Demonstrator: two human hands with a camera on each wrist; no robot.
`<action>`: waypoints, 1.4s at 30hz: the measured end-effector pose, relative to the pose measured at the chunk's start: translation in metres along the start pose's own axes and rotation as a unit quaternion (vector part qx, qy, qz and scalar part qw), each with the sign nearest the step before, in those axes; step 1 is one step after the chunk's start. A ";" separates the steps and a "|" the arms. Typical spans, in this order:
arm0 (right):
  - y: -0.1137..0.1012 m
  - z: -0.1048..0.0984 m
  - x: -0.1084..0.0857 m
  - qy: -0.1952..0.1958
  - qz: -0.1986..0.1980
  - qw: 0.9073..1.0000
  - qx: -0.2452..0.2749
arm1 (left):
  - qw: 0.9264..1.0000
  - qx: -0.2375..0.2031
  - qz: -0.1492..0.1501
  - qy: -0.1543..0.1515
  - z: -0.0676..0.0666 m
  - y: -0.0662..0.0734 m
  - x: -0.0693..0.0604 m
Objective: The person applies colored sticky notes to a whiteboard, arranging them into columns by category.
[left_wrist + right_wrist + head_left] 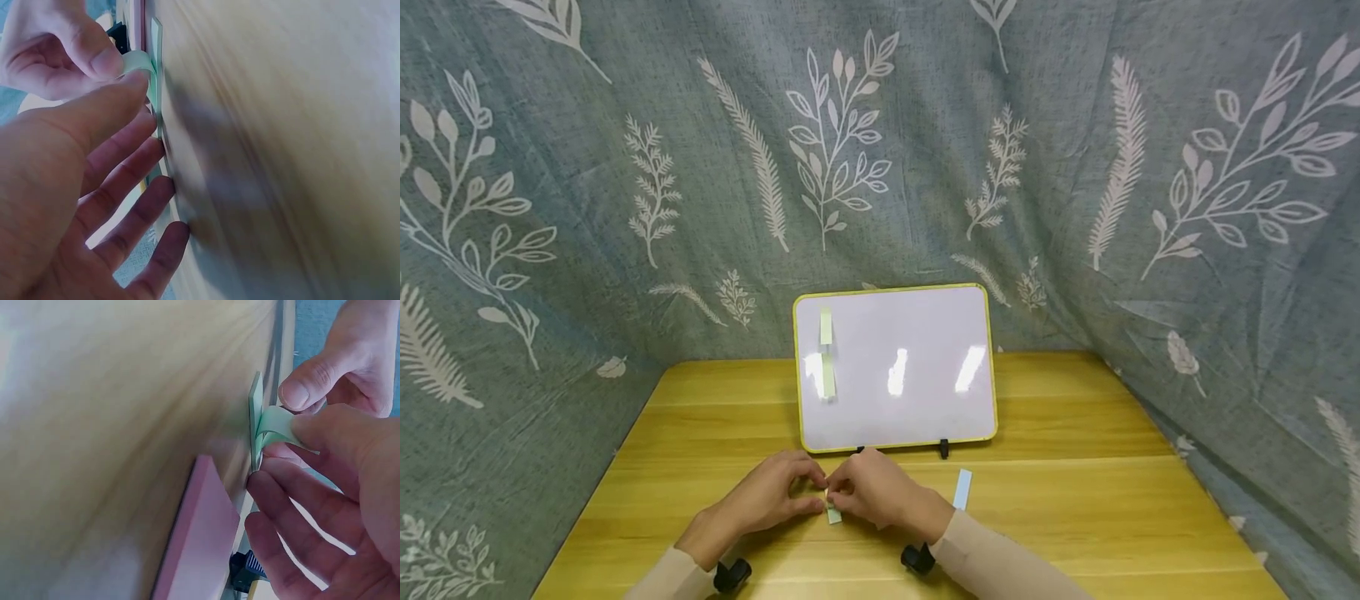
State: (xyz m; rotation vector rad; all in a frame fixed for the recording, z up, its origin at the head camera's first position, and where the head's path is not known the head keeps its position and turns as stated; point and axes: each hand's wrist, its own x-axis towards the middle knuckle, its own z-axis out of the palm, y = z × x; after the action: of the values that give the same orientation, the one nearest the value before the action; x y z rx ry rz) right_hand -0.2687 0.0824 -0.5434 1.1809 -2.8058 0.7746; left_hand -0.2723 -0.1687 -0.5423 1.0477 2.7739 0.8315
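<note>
A thin green sticky note pad lies on the table in front of the whiteboard. My right hand pinches the curled-up end of its top note between thumb and fingers; the other end still meets the pad. My left hand is just left of the pad, thumb and index finger apart, fingertips down near the pad's edge and the table. In the right wrist view a pink pad stands out near my right hand; in the head view my right hand and wrist hide it.
A yellow-rimmed whiteboard leans on black feet behind my hands. Two pale green notes, an upper one and a lower one, stick to its left side. A light blue strip lies right of my right wrist on the wooden table.
</note>
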 end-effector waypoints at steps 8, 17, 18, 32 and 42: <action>0.000 -0.005 -0.002 0.014 0.019 0.998 0.054 | 0.999 0.022 -0.009 0.025 0.003 0.006 0.001; 0.002 -0.003 -0.002 0.027 0.057 0.994 0.092 | 0.999 0.023 -0.024 0.040 0.008 0.011 -0.001; 0.002 -0.003 -0.002 0.030 0.062 0.993 0.095 | 0.998 0.026 -0.027 0.041 0.009 0.012 -0.001; 0.006 -0.003 0.004 0.092 0.086 0.985 0.116 | 0.986 0.064 -0.109 0.107 0.024 0.028 0.003; 0.010 -0.005 0.006 0.130 0.103 0.973 0.157 | 0.984 0.073 -0.120 0.106 0.025 0.033 0.004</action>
State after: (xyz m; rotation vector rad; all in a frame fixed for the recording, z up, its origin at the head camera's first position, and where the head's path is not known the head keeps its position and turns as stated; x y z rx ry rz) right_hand -0.2802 0.0866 -0.5422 0.7442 -2.6786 1.3228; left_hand -0.2497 -0.1341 -0.5460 0.6547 3.0989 0.7598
